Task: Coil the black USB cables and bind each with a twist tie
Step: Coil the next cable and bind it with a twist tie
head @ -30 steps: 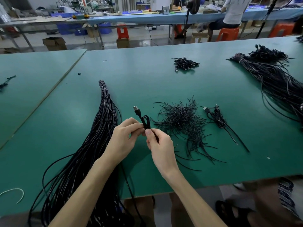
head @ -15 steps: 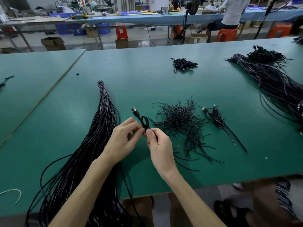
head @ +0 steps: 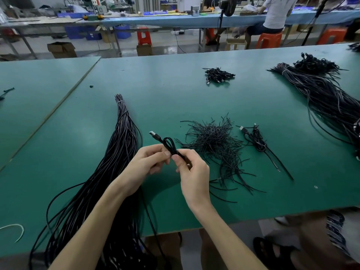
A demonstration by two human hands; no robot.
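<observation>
A small coiled black USB cable [head: 169, 143] with its plug pointing up-left sits between my hands above the green table [head: 175, 98]. My left hand [head: 148, 162] pinches the coil from the left. My right hand [head: 191, 169] pinches it from the right at the same spot; whether a twist tie is in its fingers is too small to tell. A loose pile of black twist ties [head: 214, 141] lies just right of my hands. A coiled cable [head: 255, 139] lies beyond that pile. A long bundle of straight cables [head: 116, 162] runs under my left forearm.
A heap of finished coils [head: 217, 75] sits far back at centre. Another large cable bundle [head: 321, 94] spreads along the right side. A white tie [head: 17, 229] lies near the front left edge. A seated person [head: 272, 14] works at the far bench.
Both hands stay pinched on the coil at the same spot. My fingertips have shifted slightly on it, and the coil's loop sits a little more upright.
</observation>
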